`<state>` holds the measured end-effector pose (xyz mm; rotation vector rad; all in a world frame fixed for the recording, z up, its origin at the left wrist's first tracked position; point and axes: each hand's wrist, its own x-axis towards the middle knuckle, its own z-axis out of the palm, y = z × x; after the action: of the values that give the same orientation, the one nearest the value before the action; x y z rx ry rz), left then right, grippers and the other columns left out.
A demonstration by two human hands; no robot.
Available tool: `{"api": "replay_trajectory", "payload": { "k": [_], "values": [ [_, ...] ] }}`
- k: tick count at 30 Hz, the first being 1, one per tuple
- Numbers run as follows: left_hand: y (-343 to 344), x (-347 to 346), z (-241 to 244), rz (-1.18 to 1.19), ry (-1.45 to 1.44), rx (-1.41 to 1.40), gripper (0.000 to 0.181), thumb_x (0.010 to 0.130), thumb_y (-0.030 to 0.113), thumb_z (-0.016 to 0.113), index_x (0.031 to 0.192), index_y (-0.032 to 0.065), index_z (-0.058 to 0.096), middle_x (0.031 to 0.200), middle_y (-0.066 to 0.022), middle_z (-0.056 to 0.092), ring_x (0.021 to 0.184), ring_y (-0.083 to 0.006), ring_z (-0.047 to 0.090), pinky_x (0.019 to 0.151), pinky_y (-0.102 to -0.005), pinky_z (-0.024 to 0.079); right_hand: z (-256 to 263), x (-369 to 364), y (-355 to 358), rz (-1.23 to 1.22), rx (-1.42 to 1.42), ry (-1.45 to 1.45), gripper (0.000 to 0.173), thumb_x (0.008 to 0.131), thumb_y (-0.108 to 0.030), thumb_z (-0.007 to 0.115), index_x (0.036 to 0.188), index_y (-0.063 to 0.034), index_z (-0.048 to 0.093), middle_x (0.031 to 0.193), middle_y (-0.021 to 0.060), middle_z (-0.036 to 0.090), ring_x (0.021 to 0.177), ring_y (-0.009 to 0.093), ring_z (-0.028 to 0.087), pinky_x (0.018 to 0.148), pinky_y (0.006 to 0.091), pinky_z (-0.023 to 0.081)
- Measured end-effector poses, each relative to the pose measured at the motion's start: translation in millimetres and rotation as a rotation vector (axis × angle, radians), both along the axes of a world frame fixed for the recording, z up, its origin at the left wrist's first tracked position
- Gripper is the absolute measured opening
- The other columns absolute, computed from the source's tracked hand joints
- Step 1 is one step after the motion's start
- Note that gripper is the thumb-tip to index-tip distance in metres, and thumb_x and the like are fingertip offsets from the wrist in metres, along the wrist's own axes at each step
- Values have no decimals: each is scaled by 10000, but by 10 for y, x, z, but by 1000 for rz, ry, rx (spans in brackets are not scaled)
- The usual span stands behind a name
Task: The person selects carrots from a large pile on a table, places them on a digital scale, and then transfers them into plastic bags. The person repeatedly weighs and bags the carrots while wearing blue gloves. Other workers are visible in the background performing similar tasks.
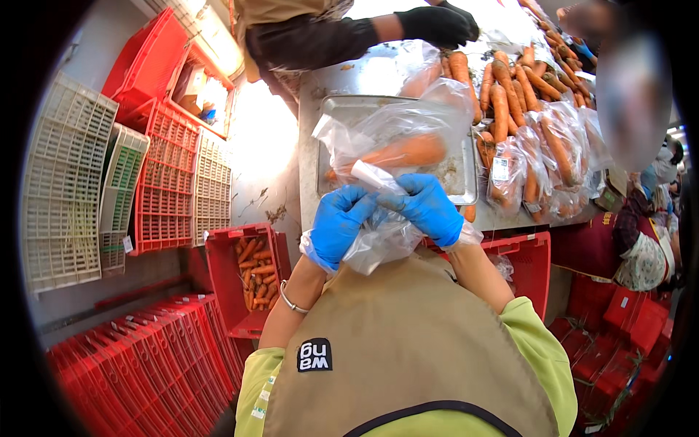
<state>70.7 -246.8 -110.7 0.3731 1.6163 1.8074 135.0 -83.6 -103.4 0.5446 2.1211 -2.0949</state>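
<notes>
Both my hands wear blue gloves. My left hand [338, 224] pinches the gathered neck of a clear plastic bag [377, 248]. From the other side, my right hand [428, 210] grips the same bag, its fingers meeting the left ones. Inside the bag lie large orange carrots [409, 152], somewhat blurred. A rolled or folded white strip [374, 175] sticks up by my fingers; whether it is a label or part of the bag I cannot tell. The bag is over a metal tray [464, 188], which hides much of the tray's floor.
Loose carrots [508, 98] and bagged carrots [560, 147] cover the table's right side. Across from me, a co-worker's black-gloved hand [437, 26] reaches over the table [311, 164]. A red crate of carrots [256, 273] stands at my left; stacked crates [164, 180] are beyond.
</notes>
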Motion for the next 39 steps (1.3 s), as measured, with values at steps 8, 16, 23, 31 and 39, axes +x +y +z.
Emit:
{"api": "replay_trajectory", "payload": {
  "k": [8, 16, 23, 31, 39],
  "values": [
    [-210, -39, 144, 281, -36, 48, 146, 854, 78, 570, 730, 3, 547, 675, -42, 594, 628, -72, 535, 587, -216, 454, 55, -116, -62, -40, 94, 133, 251, 772, -215, 710, 708, 15, 629, 622, -18, 528, 580, 47, 413, 508, 241, 364],
    [-963, -506, -647, 485, 885, -640, 143, 745, -14, 601, 735, 38, 467, 684, 0, 494, 615, -102, 472, 572, -247, 434, -173, -70, 24, -143, 556, 388, 138, 761, -129, 642, 745, -6, 581, 633, 137, 479, 587, 225, 467, 557, 319, 400],
    [-1089, -621, -414, 850, 548, -192, 107, 826, -29, 431, 821, 41, 512, 716, -47, 492, 637, -159, 482, 643, -276, 439, -19, 61, -18, 44, 688, 415, 115, 765, -111, 592, 702, -35, 533, 667, 164, 515, 622, 356, 499, 568, 384, 418],
    [-2030, -886, 588, 351, 95, 856, 296, 896, 270, 462, 933, -13, 541, 674, -52, 451, 421, -102, 212, 400, -258, 230, -299, 213, -113, 243, 495, 281, 127, 762, -113, 619, 730, -23, 534, 675, 164, 512, 596, 327, 465, 562, 347, 422],
    [-613, -125, 363, -389, 833, -324, 594, 705, 76, 690, 1258, 29, 481, 1174, -116, 553, 1028, -200, 534, 894, -316, 429, 144, -55, -519, 486, 297, 191, 276, 846, -281, 573, 768, -20, 617, 791, 215, 569, 691, 375, 536, 617, 373, 452]
  ]
}}
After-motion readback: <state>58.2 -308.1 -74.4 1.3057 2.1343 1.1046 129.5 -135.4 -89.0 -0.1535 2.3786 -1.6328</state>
